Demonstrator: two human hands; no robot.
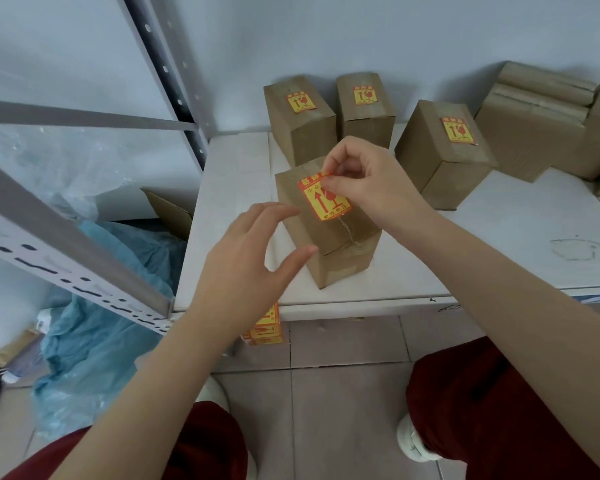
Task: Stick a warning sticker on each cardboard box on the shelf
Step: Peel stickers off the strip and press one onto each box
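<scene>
Right grip [371, 181] pinches sticker [326, 206] by its top edge over the box [336, 251] near shelf [482, 258] front edge; left grip [253, 258] open beside it. I'd land the lower edge first, then smooth upward.

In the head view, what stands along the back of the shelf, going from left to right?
Grey shelf post → left stickered box → middle stickered box → right stickered box → large cardboard stack.
</scene>
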